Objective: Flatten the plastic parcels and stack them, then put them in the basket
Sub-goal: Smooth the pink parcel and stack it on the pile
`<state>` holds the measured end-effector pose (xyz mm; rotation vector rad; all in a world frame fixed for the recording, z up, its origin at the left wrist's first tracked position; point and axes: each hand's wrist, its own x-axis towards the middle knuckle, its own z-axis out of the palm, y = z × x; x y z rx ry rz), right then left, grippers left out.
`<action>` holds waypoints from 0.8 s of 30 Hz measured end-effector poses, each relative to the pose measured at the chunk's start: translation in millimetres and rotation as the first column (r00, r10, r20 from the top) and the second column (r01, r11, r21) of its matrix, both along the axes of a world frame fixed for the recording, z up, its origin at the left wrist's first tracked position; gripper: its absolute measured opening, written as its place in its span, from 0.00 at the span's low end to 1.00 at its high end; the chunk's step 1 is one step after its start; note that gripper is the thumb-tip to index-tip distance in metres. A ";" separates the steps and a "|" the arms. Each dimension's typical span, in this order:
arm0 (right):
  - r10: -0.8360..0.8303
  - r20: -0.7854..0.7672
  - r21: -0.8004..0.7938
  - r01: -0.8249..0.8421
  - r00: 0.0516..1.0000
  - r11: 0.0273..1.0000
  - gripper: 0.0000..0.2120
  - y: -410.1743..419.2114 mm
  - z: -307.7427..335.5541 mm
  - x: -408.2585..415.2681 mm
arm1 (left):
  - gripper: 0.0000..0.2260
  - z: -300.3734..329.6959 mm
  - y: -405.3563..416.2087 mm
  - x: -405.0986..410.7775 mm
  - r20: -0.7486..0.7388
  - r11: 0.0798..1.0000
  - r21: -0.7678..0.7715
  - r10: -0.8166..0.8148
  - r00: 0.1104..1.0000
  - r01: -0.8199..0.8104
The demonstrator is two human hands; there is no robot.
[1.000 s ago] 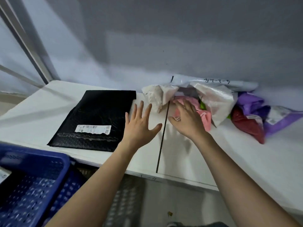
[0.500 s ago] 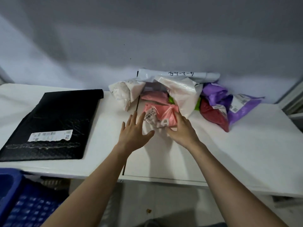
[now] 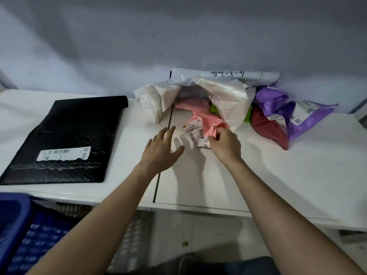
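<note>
A crumpled pink parcel (image 3: 206,122) with a white label lies at the front of a heap of parcels on the white table (image 3: 278,175). My right hand (image 3: 224,143) grips its right edge with curled fingers. Just left of it, my left hand (image 3: 161,148) hovers with fingers spread, holding nothing. A flat black bubble mailer (image 3: 67,135) lies on the table's left part. The heap behind holds white parcels (image 3: 228,96), a second pink one (image 3: 190,104), a red one (image 3: 266,126) and purple ones (image 3: 305,116). The blue basket (image 3: 17,231) sits at the lower left, below the table's edge.
A grey wall (image 3: 178,36) stands right behind the heap. A dark seam (image 3: 158,175) runs across the tabletop between my hands. Below the table's front edge the floor shows.
The pink parcel has come forward out of the heap and its label now faces up. My right hand went from lying on it to gripping its edge. The view shifted right.
</note>
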<state>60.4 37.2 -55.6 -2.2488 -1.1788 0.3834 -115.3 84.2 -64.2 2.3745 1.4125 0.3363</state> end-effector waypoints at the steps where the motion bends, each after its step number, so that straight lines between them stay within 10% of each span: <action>1: 0.011 -0.031 0.039 -0.010 0.999 0.999 0.08 -0.3 4.4 -1.9 | 0.31 4.5 -0.7 -1.9 0.024 1.000 0.015 0.004 1.000 -0.005; 12: 0.257 -0.346 0.311 -0.148 0.902 0.939 0.04 -28.3 64.1 -38.1 | 0.25 62.3 -34.2 -42.4 0.435 0.989 0.034 0.115 0.893 -0.143; 24: 0.406 -0.399 0.337 -0.280 0.822 0.899 0.04 -45.2 64.9 -67.1 | 0.14 66.2 -40.5 -83.5 0.427 0.981 -0.056 0.191 0.884 -0.185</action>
